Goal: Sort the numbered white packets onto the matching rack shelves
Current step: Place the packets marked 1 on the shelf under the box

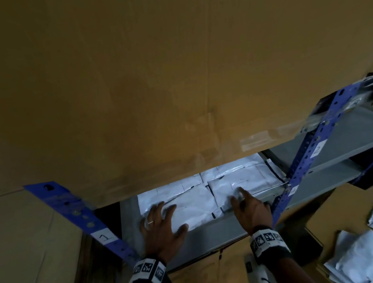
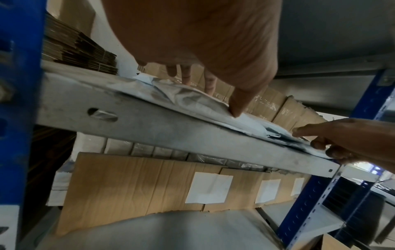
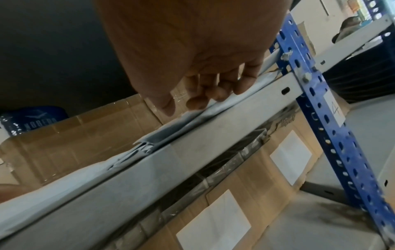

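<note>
Several white packets (image 1: 193, 199) lie flat on a grey rack shelf (image 1: 211, 234) between blue posts labelled 1 (image 1: 104, 236) and 4 (image 1: 293, 190). My left hand (image 1: 163, 222) lies spread and flat on the left packet (image 2: 192, 98), near the shelf's front rail (image 2: 171, 128). The right hand (image 1: 242, 202) rests on the right stack of packets (image 1: 259, 180). Its bent fingertips (image 3: 220, 95) touch the stack's front edge (image 3: 192, 118), and the thumb stays just above it. Neither hand lifts a packet. The packet numbers cannot be read.
A big cardboard sheet (image 1: 152, 76) hangs low over the shelf and hides its back. Further loose white packets (image 1: 367, 256) lie on cardboard at the lower right. Cardboard boxes with white labels (image 2: 149, 186) fill the space below. A post labelled 2 (image 1: 318, 150) rises on the right.
</note>
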The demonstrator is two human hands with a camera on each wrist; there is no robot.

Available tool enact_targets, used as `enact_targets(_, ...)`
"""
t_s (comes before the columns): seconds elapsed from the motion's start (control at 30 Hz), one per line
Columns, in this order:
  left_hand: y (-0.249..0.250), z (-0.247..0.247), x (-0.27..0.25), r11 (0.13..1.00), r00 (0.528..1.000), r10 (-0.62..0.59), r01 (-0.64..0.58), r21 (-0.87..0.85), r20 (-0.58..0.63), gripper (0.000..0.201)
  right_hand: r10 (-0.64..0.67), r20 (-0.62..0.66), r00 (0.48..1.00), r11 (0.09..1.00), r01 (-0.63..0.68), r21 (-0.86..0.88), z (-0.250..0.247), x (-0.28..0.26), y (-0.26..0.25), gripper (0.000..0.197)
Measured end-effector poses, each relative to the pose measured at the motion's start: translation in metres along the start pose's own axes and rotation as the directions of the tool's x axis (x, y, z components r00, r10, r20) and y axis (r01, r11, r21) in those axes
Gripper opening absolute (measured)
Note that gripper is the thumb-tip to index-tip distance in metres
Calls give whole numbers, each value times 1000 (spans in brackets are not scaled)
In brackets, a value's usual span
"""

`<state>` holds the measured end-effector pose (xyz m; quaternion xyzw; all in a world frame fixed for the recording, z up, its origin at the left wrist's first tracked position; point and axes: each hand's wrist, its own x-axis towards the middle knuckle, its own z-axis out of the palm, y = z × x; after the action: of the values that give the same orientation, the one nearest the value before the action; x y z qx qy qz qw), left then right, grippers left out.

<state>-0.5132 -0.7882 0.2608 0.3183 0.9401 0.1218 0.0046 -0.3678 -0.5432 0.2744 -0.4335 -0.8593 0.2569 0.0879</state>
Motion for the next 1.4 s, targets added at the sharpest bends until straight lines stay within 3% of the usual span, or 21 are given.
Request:
enact_targets(0.13, 3, 2, -5, 1000, 1000, 18, -19, -16, -16, 63, -54, -244, 968, 998, 55, -5, -4, 11, 12, 47)
enact_targets(0.2, 7, 6, -7, 1000, 1000, 24, -25, -17, -11, 66, -59, -281, 958, 998, 49, -44, -10, 21, 15, 53)
enact_targets(0.27, 9, 11, -9, 1000, 1000, 10, -10, -6, 1, 70, -52, -246, 968, 994, 27, -103, -16, 34, 17, 63)
enact_targets(0.37, 10, 18, -10, 1000, 999, -15, 15, 11, 41, 65, 6, -71, 997, 975, -22, -223, -15, 53, 21, 77)
enact_targets(0.5, 13, 21, -12, 999, 998, -17, 15, 31, 64, 61, 8, 60, 998, 950, 11, -313, -9, 59, 23, 84)
enact_targets(0.8, 23, 16, -11, 999, 997, -27, 25, 24, 71, 68, -22, 17, 1000, 924, 27, -383, 10, 50, 13, 95)
enact_targets(1.03, 16, 18, -9, 999, 997, 22, -24, 23, 69, 63, -5, 4, 1000, 942, 6, -335, 13, 45, 5, 95)
enact_targets(1.23, 14, 10, -16, 999, 998, 22, -25, 39, 65, 58, 102, -64, 993, 955, -115, -272, 1, 45, 3, 99)
enact_targets(1.4, 8, 5, -17, 999, 994, 14, -19, 37, 112, 56, 113, -28, 993, 941, -116, -317, 11, 49, 8, 104)
